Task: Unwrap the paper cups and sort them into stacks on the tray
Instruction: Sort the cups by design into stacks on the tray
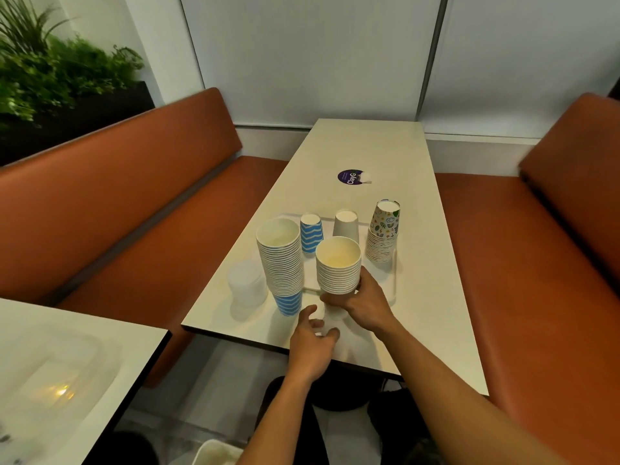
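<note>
My right hand (364, 303) grips the bottom of an upright stack of plain white cups (339, 268), held at the near edge of the white tray (393, 280). My left hand (313, 342) hovers just in front over the table edge, fingers loosely curved, with nothing plainly held. A tall upright stack of blue-wave cups (281, 260) stands at the tray's near left corner. On the tray stand an upside-down blue-wave cup (311, 233), an upside-down white cup (345, 223) and an upside-down stack of colourful patterned cups (384, 234).
A pile of clear plastic lids (246, 284) sits left of the tall stack. A round purple sticker (349, 176) marks the white table (365, 146) farther back. Orange benches (134, 182) flank the table. A second table with a clear container (50, 374) is at lower left.
</note>
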